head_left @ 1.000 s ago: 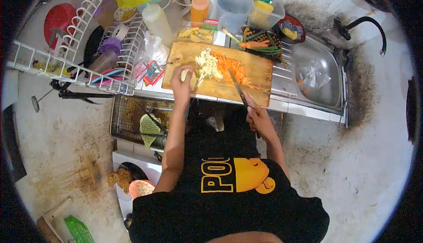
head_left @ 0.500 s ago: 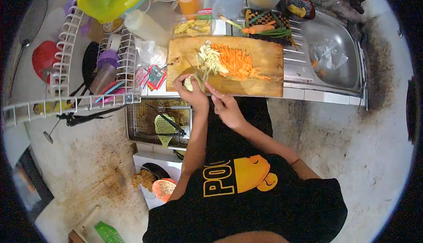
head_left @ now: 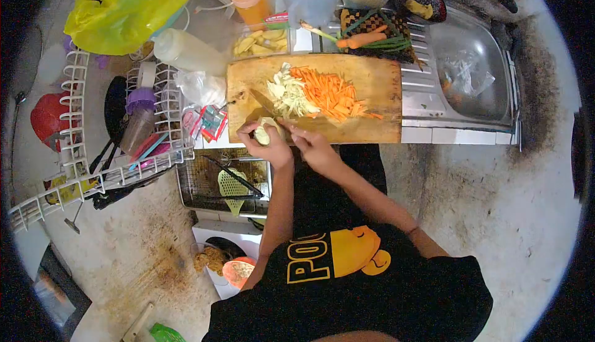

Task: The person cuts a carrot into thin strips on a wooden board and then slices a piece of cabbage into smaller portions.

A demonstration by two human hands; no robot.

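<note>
My left hand [head_left: 271, 150] is closed around a pale green-white vegetable piece [head_left: 266, 132] at the front edge of the wooden cutting board [head_left: 359, 132]. In my right hand [head_left: 315, 151] is a knife [head_left: 263, 101], its blade pointing up and left over the board, beside the vegetable piece. The handle is mostly hidden by my fingers. Beyond my hands lies a heap of pale cut strips [head_left: 289, 93]. It touches a larger pile of orange carrot strips [head_left: 334, 94] on its right.
Left of the board stands a white wire dish rack [head_left: 74, 113] with a purple-lidded bottle [head_left: 139, 116]. Behind are a tub of yellow pieces [head_left: 260, 43], an orange-capped bottle [head_left: 250, 1] and whole carrots [head_left: 362, 38]. A steel sink [head_left: 468, 106] is at right.
The view has shifted slightly, so the board sits a little lower and the rack further left. My left hand has turned the vegetable piece, showing more of its pale face.
</note>
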